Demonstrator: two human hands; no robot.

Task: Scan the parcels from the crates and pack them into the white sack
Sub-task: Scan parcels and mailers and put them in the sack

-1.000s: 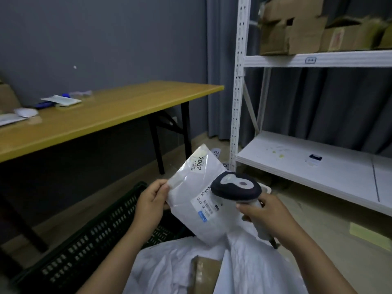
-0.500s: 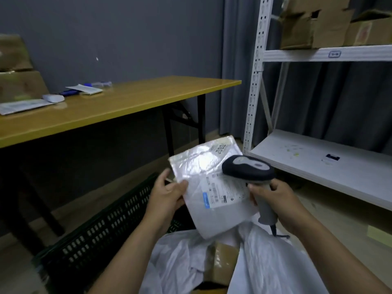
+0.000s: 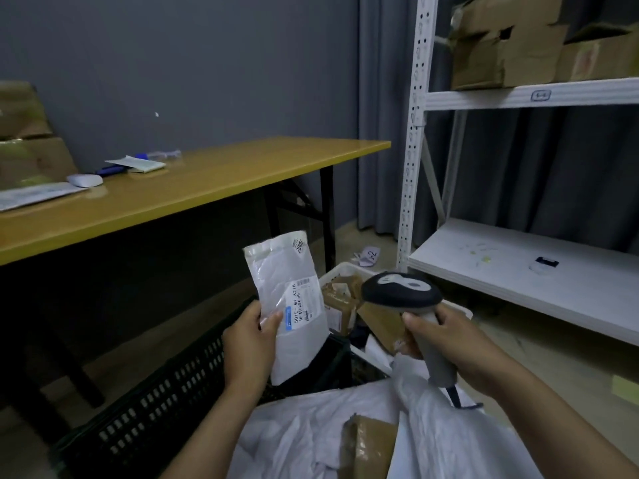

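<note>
Label print on poly mailer (image 3: 287, 292), beside left hand (image 3: 249, 344) grip, too small to read. Mid scanner (image 3: 401, 295) handle hidden in right hand (image 3: 449, 344). White sack (image 3: 294, 440), below grips, cut by btm edge.

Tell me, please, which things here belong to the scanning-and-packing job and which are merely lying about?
Job: white plastic mailer parcel, gripped by left hand; black-and-grey handheld scanner, gripped by right hand; white plastic sack; black slatted crate; white crate of brown parcels.
Lying about: white computer mouse; papers on yellow table; torn cardboard boxes on white shelf.
</note>
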